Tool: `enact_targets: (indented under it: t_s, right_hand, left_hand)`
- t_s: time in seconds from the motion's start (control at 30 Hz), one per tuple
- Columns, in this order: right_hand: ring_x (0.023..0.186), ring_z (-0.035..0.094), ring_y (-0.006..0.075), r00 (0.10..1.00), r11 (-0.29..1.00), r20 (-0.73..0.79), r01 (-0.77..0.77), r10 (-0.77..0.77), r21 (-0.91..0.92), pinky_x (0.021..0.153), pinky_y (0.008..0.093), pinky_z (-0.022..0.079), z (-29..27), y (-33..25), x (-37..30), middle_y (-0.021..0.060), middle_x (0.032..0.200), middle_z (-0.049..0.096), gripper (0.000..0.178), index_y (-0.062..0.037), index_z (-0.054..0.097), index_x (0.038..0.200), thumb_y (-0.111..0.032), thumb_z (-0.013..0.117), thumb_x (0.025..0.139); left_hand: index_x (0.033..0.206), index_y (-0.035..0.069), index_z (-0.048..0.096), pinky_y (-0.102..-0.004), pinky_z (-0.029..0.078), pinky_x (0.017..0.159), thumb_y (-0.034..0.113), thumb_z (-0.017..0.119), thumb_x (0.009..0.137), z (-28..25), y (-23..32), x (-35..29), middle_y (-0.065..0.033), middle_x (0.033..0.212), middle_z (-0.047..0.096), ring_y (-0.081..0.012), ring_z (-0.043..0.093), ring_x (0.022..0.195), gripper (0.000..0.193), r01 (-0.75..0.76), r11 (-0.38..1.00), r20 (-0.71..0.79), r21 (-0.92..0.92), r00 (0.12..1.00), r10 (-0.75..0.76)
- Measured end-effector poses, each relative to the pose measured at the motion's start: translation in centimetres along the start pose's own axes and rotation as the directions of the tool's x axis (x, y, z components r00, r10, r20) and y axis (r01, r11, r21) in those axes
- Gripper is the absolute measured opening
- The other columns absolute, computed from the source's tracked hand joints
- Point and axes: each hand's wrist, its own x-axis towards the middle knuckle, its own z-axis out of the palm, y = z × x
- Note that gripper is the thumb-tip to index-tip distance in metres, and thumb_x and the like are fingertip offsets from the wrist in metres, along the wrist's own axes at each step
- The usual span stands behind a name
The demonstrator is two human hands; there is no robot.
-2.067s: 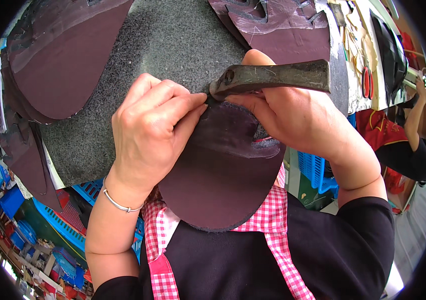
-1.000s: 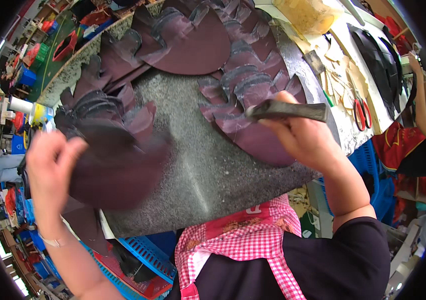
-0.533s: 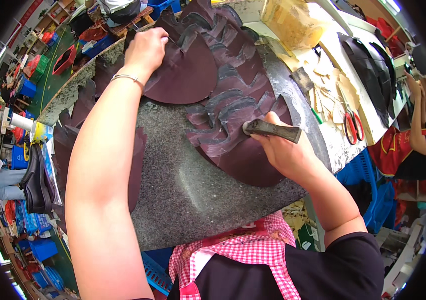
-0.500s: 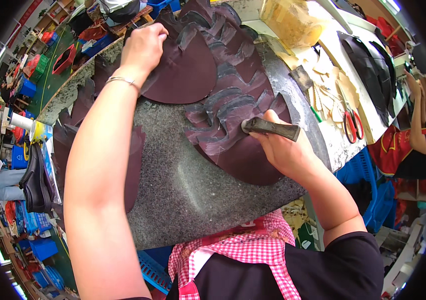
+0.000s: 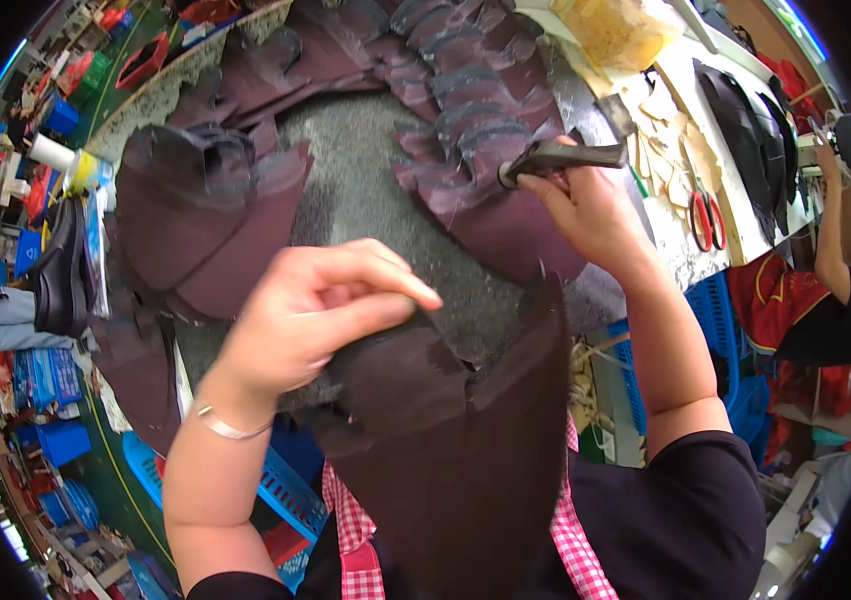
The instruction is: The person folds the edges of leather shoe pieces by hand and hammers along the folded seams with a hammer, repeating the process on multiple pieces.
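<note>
A dark maroon piece of leather (image 5: 436,470) hangs in front of my body, its top edge pinched between the thumb and fingers of my left hand (image 5: 296,310). My right hand (image 5: 601,215) is closed around a hammer (image 5: 576,156). The hammer's round head is at the overlapping row of maroon leather pieces (image 5: 496,215) on the right of the dark stone slab (image 5: 346,150); whether it touches them I cannot tell. More maroon pieces with folded dark edges lie in a pile (image 5: 181,245) on the left of the slab.
On the white side table at the right lie red-handled scissors (image 5: 706,220), pale scraps (image 5: 658,115) and black leather pieces (image 5: 746,150). Blue baskets (image 5: 711,320) stand below it. A white roll and a yellow tub (image 5: 86,172) are at the left. People are at both sides.
My left hand has come from the far side of the slab back toward my body, bringing a leather piece with it. My right hand and the hammer have shifted slightly away and to the right.
</note>
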Motion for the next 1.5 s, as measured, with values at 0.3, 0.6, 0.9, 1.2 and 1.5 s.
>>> enact_targets:
  t_s: [0.3, 0.6, 0.9, 1.2, 1.5]
  right_hand:
    - [0.075, 0.071, 0.0284, 0.965, 0.977, 0.261, -0.023, -0.033, 0.211, 0.070, 0.0392, 0.055, 0.4, -4.8, -6.6, 0.0161, 0.086, 0.070, 0.016, -0.0003, 0.071, 0.111, -0.009, 0.079, 0.100]
    - [0.080, 0.073, 0.0431, 0.918, 0.981, 0.370, 0.080, -0.141, 0.175, 0.065, 0.0472, 0.055, 2.0, -5.8, -8.1, 0.0171, 0.084, 0.070, 0.027, -0.0048, 0.059, 0.103, -0.015, 0.083, 0.098]
    - [0.076, 0.071, 0.0433, 0.910, 0.979, 0.365, 0.165, -0.196, 0.116, 0.062, 0.0481, 0.054, 3.0, -5.6, -7.8, 0.0161, 0.078, 0.065, 0.032, -0.0053, 0.052, 0.103, -0.016, 0.082, 0.099]
    - [0.074, 0.072, 0.0414, 0.913, 0.984, 0.370, 0.133, -0.169, 0.122, 0.061, 0.0475, 0.053, 2.2, -5.9, -6.2, 0.0175, 0.079, 0.066, 0.027, -0.0058, 0.057, 0.103, -0.016, 0.081, 0.099]
    - [0.069, 0.071, 0.0387, 0.880, 0.961, 0.392, 0.274, -0.268, 0.043, 0.056, 0.0457, 0.054, 3.2, -6.1, -6.5, 0.0135, 0.078, 0.065, 0.025, -0.0061, 0.056, 0.108, -0.015, 0.079, 0.100]
  left_hand:
    - [0.101, -0.001, 0.082, -0.0318, 0.057, 0.076, 0.001, 0.081, 0.092, 2.0, -7.9, 0.8, -0.0128, 0.088, 0.076, -0.0196, 0.073, 0.080, 0.010, -0.141, 0.748, 0.010, 0.649, 0.984, 0.177]
    - [0.096, -0.001, 0.081, -0.0324, 0.053, 0.065, 0.002, 0.085, 0.088, 1.1, -7.8, 1.4, -0.0083, 0.082, 0.072, -0.0159, 0.069, 0.071, 0.009, -0.146, 0.725, 0.023, 0.673, 0.984, 0.177]
    - [0.096, 0.007, 0.084, -0.0371, 0.055, 0.069, 0.010, 0.090, 0.081, -1.8, -8.9, 2.5, -0.0039, 0.087, 0.074, -0.0236, 0.066, 0.078, 0.016, -0.440, 0.564, 0.275, 0.699, 0.893, 0.357]
    - [0.098, 0.009, 0.082, -0.0367, 0.056, 0.064, 0.010, 0.090, 0.079, -1.8, -9.3, 1.9, -0.0015, 0.090, 0.073, -0.0231, 0.066, 0.079, 0.021, -0.543, 0.368, 0.381, 0.755, 0.819, 0.429]
    - [0.099, 0.006, 0.081, -0.0386, 0.058, 0.070, 0.002, 0.088, 0.076, -1.2, -9.2, 0.7, -0.0067, 0.092, 0.073, -0.0264, 0.069, 0.082, 0.024, -0.456, 0.506, 0.252, 0.732, 0.872, 0.420]
